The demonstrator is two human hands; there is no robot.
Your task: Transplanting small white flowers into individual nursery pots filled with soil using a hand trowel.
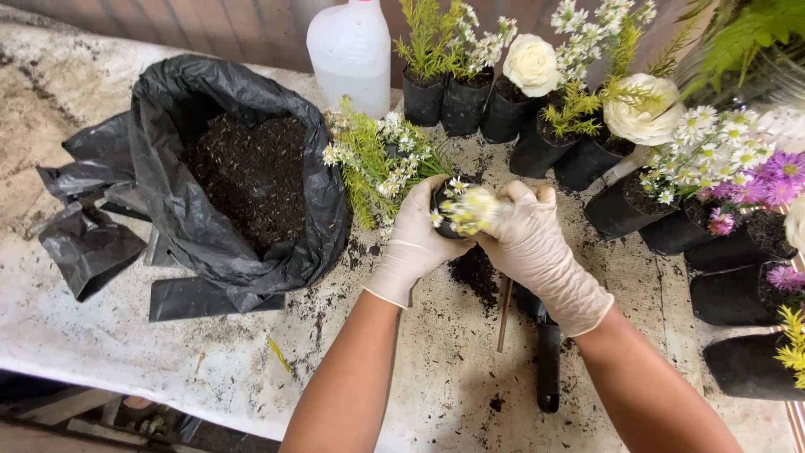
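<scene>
Both of my hands wear white gloves and clasp a small black nursery pot (444, 220) with little white and yellow flowers (464, 208) in it. My left hand (415, 236) wraps the pot from the left. My right hand (528, 239) holds it from the right, fingers curled over the rim. The pot sits low over a patch of spilled soil (475, 273) on the white table cover (210, 352). A green leafy plant with white blooms (377, 159) lies just left of the pot.
An open black bag of dark soil (243, 176) stands to the left. A white plastic bottle (352, 50) is at the back. Several black pots of white roses, daisies and purple flowers (721, 176) line the back and right. A dark-handled tool (547, 361) and a thin stick (503, 315) lie under my right wrist.
</scene>
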